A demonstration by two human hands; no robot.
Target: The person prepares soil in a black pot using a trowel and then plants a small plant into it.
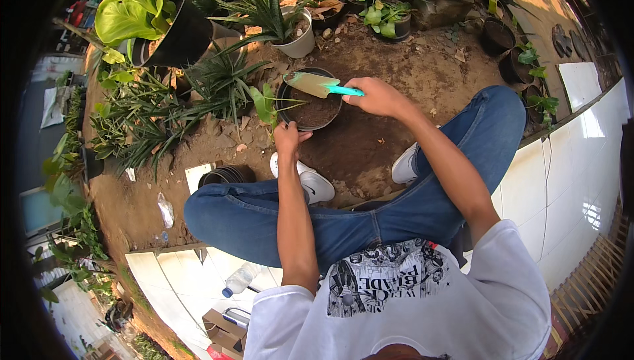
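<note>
My right hand [376, 95] grips the turquoise handle of a garden trowel [309, 84]. The trowel's dirt-coated blade points left over a round black plastic pot [339, 112] that stands on the ground. Dark soil [317, 110] shows inside the pot. My left hand [288, 137] holds the pot at its near-left rim; the fingertips are partly hidden. Just above that hand, a small green-leaved plant [263, 105] leans at the pot's left side, with thin stems reaching over the rim. Whether my left fingers also touch the plant, I cannot tell.
A white pot with a spiky plant [297, 45] stands beyond. At the upper left a large black pot [173, 38] leans. Stacked black pots [225, 175] sit by my left knee. Small pots [497, 37] line the right. A plastic bottle [241, 279] lies on white tiles.
</note>
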